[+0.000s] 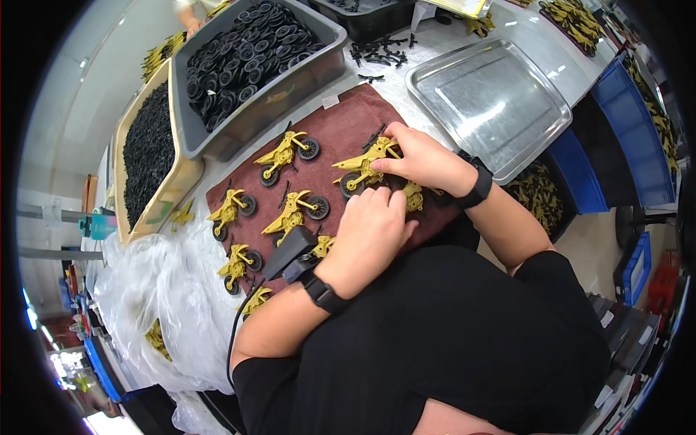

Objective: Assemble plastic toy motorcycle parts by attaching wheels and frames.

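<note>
My right hand [428, 156] pinches the front of a yellow toy motorcycle [366, 161], thumb on one side and fingers on the other. A black wheel [351, 185] sits at that toy's lower end. Just below, my left hand [373, 226] is closed with its fingers curled down; what they grip is hidden. Beside its fingertips lies another yellow motorcycle [413, 197], partly covered. More yellow toy motorcycles with black wheels, such as one [286, 154] at the far side and one [293, 214] nearer, lie on a brown cloth [326, 134].
A grey bin [254, 109] of black wheels and a cream bin [181, 170] of small black parts stand at the left. Small black parts [380, 52] lie near a metal tray [500, 101] at the right. Plastic bags [167, 290] lie at the near left. Another person's hand [194, 27] shows far off.
</note>
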Demonstrator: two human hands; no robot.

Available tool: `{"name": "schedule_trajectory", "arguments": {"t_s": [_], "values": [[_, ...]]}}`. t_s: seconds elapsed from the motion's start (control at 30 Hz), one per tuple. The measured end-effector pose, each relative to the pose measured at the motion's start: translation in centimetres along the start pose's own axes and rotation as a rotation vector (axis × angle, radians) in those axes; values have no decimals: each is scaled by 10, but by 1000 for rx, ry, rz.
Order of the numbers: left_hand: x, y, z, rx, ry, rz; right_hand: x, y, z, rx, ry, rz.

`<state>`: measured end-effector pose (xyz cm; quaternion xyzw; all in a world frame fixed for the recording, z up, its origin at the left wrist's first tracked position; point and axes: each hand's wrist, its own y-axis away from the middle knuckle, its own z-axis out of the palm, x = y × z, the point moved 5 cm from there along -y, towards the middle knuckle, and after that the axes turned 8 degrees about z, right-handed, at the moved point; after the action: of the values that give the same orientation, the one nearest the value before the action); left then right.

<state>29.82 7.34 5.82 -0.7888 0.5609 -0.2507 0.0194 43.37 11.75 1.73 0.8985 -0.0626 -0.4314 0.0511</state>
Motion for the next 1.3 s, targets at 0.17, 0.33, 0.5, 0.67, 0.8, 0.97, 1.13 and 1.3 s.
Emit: {"name": "schedule_trajectory", "arguments": {"t_s": [0.17, 0.33, 0.5, 0.67, 0.8, 0.97, 1.13, 1.3], "values": [[0, -2, 26, -255, -378, -17, 3, 4, -5, 75, -86, -30], [-4, 10, 15, -164, -293, -43, 17, 1, -18, 98, -181, 36], [-5, 13, -15, -20, -113, -78, 18, 13, -27, 141, -195, 83], [-17, 0, -18, 4, 16, -8, 23, 21, -19, 93, -368, 110], [-18, 0, -43, -249, 133, 40, 34, 21, -20, 101, -308, 112], [-21, -5, -68, -411, 466, 44, 33, 28, -20, 72, -176, 196], [-50, -32, -28, -8, 127, 123, 38, 32, -8, 18, -728, 184], [-65, -31, -5, 16, 20, 214, 20, 46, -5, -242, -1181, 394]]}}
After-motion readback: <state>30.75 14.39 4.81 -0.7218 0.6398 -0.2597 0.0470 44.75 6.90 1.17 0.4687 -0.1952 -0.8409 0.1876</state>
